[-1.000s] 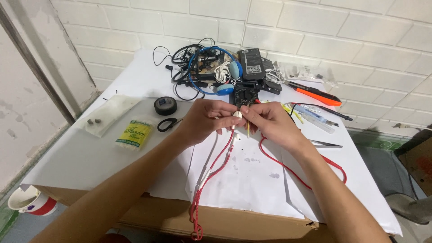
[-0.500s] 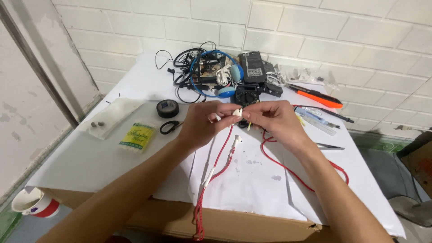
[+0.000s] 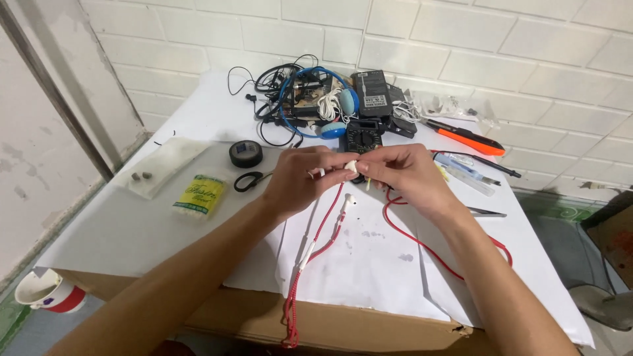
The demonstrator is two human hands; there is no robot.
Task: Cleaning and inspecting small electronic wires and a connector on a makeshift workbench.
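Earbud: a small white earbud point(image 3: 351, 166) is pinched between the fingertips of both hands, raised just above the white sheet point(image 3: 369, 264), right where the two thumbs meet.
Left hand: the left hand point(image 3: 300, 179) comes in from the lower left, forearm stretched across the table edge, its thumb and forefinger clamped together on the near end of the earbud; the other fingers curl loosely under.
Right hand: the right hand point(image 3: 409, 175) reaches in from the lower right, wrist bent inward, fingertips closed on the far end of the same earbud, knuckles turned up toward the camera.
Red cable: a red cable point(image 3: 316, 244) drops from below the fingers, runs down the sheet past a white inline piece and over the cardboard edge; another loop of it swings out under the right wrist.
Second earbud: a second white bud point(image 3: 347, 200) hangs just below the fingers on the cable, clear of both hands.
Beyond the fingers: a black multimeter point(image 3: 364, 135) lies just behind the knuckles, with a tangle of blue headphones point(image 3: 316, 105) and black leads farther back.
Left of the fingers: a roll of black tape point(image 3: 246, 153) and a black ring point(image 3: 247, 181) lie near the left hand; a yellow-green packet point(image 3: 200, 194) sits farther out.
Right of the fingers: an orange-handled tool point(image 3: 468, 137) lies beyond the right hand, toward the brick wall.
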